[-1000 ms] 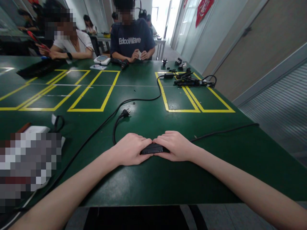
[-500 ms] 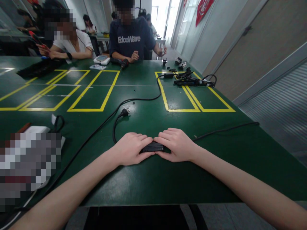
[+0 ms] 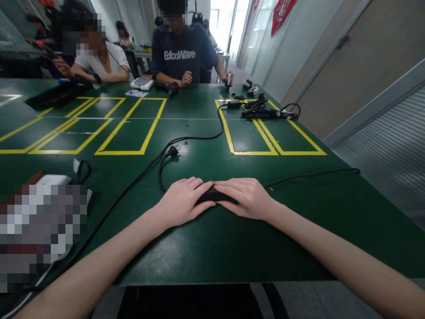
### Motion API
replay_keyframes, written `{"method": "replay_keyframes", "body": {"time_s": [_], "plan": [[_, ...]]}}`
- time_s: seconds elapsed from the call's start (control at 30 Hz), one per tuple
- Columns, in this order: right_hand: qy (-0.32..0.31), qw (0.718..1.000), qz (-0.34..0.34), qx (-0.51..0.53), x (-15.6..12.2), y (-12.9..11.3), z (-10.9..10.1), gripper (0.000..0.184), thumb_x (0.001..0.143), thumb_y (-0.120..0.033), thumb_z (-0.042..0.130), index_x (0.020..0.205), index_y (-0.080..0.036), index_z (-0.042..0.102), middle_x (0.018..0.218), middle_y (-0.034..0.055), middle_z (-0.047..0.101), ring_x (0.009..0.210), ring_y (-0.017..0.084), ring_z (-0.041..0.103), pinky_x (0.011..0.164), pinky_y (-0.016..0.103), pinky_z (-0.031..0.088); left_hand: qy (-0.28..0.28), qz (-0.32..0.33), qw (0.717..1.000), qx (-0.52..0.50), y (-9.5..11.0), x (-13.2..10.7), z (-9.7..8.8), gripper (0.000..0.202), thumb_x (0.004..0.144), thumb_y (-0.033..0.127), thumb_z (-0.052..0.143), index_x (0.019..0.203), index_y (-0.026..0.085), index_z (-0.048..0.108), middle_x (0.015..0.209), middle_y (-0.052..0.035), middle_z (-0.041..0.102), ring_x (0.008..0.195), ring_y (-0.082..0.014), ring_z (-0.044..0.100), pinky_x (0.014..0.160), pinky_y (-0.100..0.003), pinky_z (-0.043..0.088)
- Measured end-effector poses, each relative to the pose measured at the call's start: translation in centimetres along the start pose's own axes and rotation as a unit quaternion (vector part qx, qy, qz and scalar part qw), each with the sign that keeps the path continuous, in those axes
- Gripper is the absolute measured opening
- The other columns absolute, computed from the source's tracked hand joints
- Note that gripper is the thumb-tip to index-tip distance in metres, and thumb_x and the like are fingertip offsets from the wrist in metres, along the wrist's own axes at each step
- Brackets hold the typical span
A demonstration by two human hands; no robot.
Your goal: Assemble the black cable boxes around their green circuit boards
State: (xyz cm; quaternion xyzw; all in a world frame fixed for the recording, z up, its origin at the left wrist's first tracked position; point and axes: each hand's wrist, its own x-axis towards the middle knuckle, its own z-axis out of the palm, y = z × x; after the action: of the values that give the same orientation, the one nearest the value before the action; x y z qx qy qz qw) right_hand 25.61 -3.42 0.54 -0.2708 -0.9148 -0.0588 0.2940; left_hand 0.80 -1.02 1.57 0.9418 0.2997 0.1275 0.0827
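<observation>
1. Power brick [image 3: 212, 195] at near side of table [image 3: 199, 254]; contact with top unclear.
2. Left hand [image 3: 184, 199], right hand [image 3: 249, 198]: fingers and thumbs closed on its ends.
3. I'd press evenly, plug cord [image 3: 160, 170] slack.

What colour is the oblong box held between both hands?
The oblong box is black, best seen in the head view.

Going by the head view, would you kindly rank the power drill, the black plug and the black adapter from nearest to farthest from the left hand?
1. Black adapter: in the grip of the left hand, at its right side.
2. Black plug: on the table, a little beyond the left hand.
3. Power drill: near the table's far edge.
</observation>
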Motion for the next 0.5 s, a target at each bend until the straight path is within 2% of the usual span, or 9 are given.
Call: {"method": "replay_keyframes", "body": {"time_s": [0.13,0.2,0.27,0.33,0.4,0.5], "plan": [[0.024,0.997,-0.058,-0.036,-0.1,-0.2,-0.2,0.024,0.104,-0.024,0.059,0.122,-0.014,0.071,0.118,0.0155,0.079,0.096,0.025,0.078,0.081,0.038,0.066,-0.023,-0.077,0.983,-0.164,0.0,0.2,-0.8,0.045,0.107,0.053,0.047,0.132,0.019,0.066,0.119,-0.0095,0.076,0.104,-0.0252,0.072,0.090,-0.037,0.056],[0.032,0.995,-0.072,-0.060,-0.1,-0.2,-0.3,0.022,0.104,-0.022,0.059,0.121,-0.016,0.071,0.121,0.0138,0.079,0.102,0.024,0.078,0.085,0.039,0.067,-0.055,-0.110,0.964,-0.235,0.0,0.3,-1.2,0.043,0.109,0.049,0.041,0.117,0.020,0.072,0.106,-0.0045,0.078,0.093,-0.0216,0.072,0.083,-0.033,0.055],[0.032,0.994,-0.076,-0.077,-0.1,-0.1,-0.4,0.020,0.104,-0.019,0.058,0.117,-0.020,0.072,0.123,0.0115,0.078,0.106,0.024,0.077,0.087,0.039,0.066,-0.060,-0.122,0.950,-0.280,0.0,0.4,-1.5,0.039,0.107,0.049,0.047,0.109,0.020,0.073,0.095,-0.0016,0.077,0.083,-0.0191,0.070,0.076,-0.030,0.052],[0.021,0.994,-0.072,-0.083,0.0,0.0,-0.5,0.019,0.104,-0.018,0.055,0.112,-0.021,0.072,0.123,0.0105,0.078,0.108,0.024,0.076,0.087,0.039,0.066,-0.034,-0.119,0.947,-0.297,0.0,0.3,-1.5,0.032,0.103,0.047,0.058,0.109,0.019,0.072,0.096,-0.0012,0.076,0.083,-0.0186,0.069,0.074,-0.029,0.051],[0.001,0.996,-0.058,-0.068,0.1,0.2,-0.5,0.018,0.105,-0.024,0.054,0.113,-0.020,0.070,0.125,0.0127,0.076,0.106,0.025,0.076,0.084,0.040,0.065,0.005,-0.104,0.954,-0.279,0.0,0.2,-1.3,0.027,0.099,0.043,0.064,0.111,0.019,0.070,0.102,-0.0026,0.076,0.089,-0.0195,0.069,0.077,-0.029,0.052],[-0.024,0.999,-0.005,0.021,0.3,0.3,-0.4,0.029,0.104,-0.037,0.059,0.122,-0.016,0.065,0.120,0.0160,0.077,0.098,0.025,0.077,0.080,0.039,0.064,0.041,-0.065,0.973,-0.216,-0.1,-0.1,-0.9,0.026,0.099,0.042,0.067,0.111,0.020,0.067,0.104,-0.0042,0.074,0.091,-0.0203,0.069,0.078,-0.030,0.052]]}}
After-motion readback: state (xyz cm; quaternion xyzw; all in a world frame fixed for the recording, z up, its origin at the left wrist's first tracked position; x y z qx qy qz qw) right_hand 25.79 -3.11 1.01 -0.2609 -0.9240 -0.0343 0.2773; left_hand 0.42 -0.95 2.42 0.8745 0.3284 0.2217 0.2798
